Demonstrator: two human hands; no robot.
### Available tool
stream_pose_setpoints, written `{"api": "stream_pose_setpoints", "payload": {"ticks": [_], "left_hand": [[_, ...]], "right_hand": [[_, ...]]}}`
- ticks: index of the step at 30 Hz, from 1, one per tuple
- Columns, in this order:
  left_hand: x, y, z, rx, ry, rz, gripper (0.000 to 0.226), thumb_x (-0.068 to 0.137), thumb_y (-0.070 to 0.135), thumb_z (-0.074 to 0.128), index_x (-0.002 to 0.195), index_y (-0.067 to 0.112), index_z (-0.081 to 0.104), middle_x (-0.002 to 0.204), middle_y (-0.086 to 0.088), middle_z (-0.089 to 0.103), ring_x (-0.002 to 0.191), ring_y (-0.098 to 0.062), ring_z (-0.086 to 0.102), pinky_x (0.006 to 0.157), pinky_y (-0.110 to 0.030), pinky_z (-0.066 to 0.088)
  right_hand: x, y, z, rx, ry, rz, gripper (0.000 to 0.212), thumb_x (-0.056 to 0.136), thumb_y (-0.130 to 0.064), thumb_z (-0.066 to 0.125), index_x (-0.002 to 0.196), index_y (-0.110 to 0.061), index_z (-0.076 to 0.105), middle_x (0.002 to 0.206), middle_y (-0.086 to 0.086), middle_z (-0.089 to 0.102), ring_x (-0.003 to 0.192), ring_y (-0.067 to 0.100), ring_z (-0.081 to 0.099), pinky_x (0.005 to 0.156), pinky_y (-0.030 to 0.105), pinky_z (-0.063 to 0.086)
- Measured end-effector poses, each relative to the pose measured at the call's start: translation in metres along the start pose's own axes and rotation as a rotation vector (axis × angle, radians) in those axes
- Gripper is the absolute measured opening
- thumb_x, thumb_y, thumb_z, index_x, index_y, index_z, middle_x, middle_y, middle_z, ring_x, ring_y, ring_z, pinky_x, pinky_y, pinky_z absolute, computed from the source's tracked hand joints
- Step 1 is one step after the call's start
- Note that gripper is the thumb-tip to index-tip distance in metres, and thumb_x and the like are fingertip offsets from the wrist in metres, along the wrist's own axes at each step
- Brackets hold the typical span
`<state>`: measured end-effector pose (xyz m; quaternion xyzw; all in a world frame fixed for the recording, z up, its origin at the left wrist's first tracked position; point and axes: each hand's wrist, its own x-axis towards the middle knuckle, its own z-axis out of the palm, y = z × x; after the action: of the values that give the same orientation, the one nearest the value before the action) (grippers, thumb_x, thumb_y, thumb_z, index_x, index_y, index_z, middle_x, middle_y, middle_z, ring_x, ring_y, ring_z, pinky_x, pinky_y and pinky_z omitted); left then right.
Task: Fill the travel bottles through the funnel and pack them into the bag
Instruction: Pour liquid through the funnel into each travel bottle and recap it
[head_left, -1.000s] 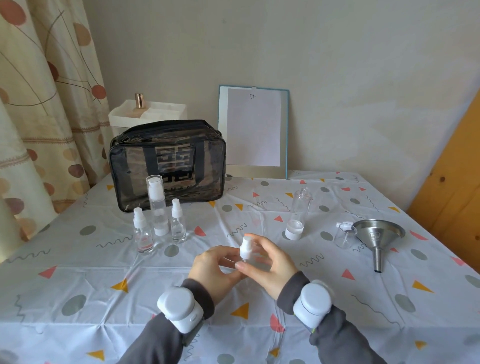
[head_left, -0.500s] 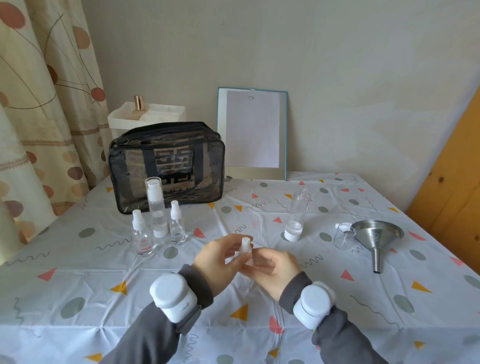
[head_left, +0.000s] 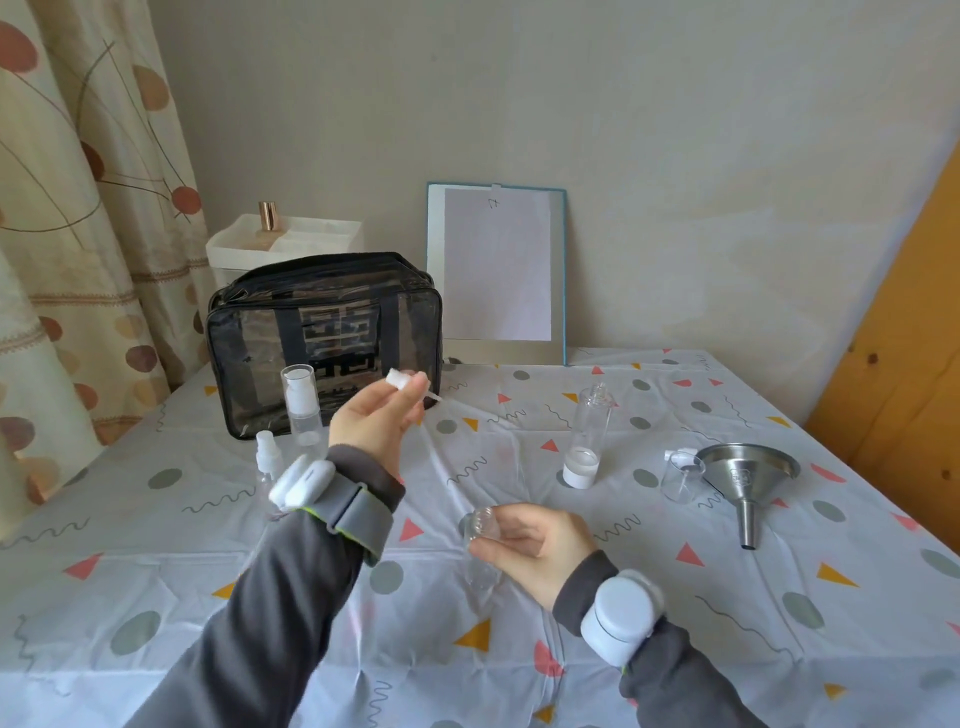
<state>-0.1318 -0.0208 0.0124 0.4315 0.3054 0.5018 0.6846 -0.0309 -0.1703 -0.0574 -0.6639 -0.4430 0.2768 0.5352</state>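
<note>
You have a brushed steel funnel (head_left: 746, 474) with a dull sheen, on a smooth, creased plastic tablecloth (head_left: 675, 649). The bag (head_left: 324, 340) is glossy clear vinyl with matt black trim. Your bottles (head_left: 589, 434) look like clear, glossy plastic with matt white caps. The sleeves (head_left: 270, 613) are soft grey cloth, the curtain (head_left: 78, 208) woven fabric.

Single head-worn wide-angle view, no second camera to overlap. Looks forward and down across the worktop (head_left: 779, 597) toward the back wall (head_left: 623, 130). Both hands sit close in the lower centre; the bag (head_left: 322, 332) and curtain (head_left: 78, 208) lie farther back left. Edges bend from lens distortion.
</note>
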Motion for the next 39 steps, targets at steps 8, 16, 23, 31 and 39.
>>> {"api": "stream_pose_setpoints", "payload": {"ticks": [8,16,23,31,39], "left_hand": [[0.026,-0.06,-0.019,0.752,0.139,-0.1,0.023,0.077,0.03,0.071,0.096,0.02,0.061,0.091,0.002,0.063,0.082,-0.02,0.059,0.074,-0.033,0.051],[0.029,-0.078,-0.024,1.098,0.105,-0.071,0.023,0.084,0.018,0.055,0.106,0.016,0.061,0.111,-0.005,0.062,0.103,-0.026,0.057,0.087,-0.03,0.045],[0.022,-0.081,-0.027,1.251,-0.001,0.066,0.037,0.084,0.012,0.057,0.121,0.014,0.052,0.129,-0.007,0.045,0.12,-0.026,0.041,0.101,-0.031,0.033],[-0.011,-0.054,-0.01,1.077,-0.29,0.455,0.063,0.068,-0.002,0.055,0.124,0.026,0.047,0.128,0.003,0.04,0.124,-0.016,0.032,0.102,-0.032,0.03],[-0.032,-0.04,-0.027,0.939,-0.751,0.195,0.061,0.07,-0.009,0.057,0.115,0.03,0.045,0.128,0.003,0.044,0.121,-0.012,0.044,0.097,-0.026,0.044]], "right_hand": [[0.002,0.002,0.0,-0.053,0.009,-0.016,0.028,0.068,-0.022,0.081,0.092,-0.018,0.07,0.091,0.001,0.072,0.085,0.005,0.066,0.078,0.01,0.049],[0.002,0.003,-0.001,-0.033,0.001,-0.018,0.024,0.068,-0.022,0.081,0.087,-0.026,0.068,0.086,-0.006,0.071,0.08,-0.002,0.065,0.076,0.009,0.048],[0.002,0.004,-0.001,-0.041,0.002,-0.033,0.024,0.068,-0.023,0.081,0.085,-0.031,0.067,0.084,-0.011,0.07,0.081,-0.002,0.065,0.075,0.007,0.047],[0.003,0.008,-0.001,-0.053,0.009,-0.039,0.026,0.066,-0.024,0.082,0.088,-0.027,0.069,0.084,-0.01,0.072,0.081,0.001,0.067,0.079,0.012,0.05],[0.003,0.005,-0.001,-0.028,0.003,-0.057,0.024,0.067,-0.017,0.081,0.085,-0.026,0.069,0.081,-0.01,0.071,0.08,0.003,0.067,0.076,0.011,0.049]]}}
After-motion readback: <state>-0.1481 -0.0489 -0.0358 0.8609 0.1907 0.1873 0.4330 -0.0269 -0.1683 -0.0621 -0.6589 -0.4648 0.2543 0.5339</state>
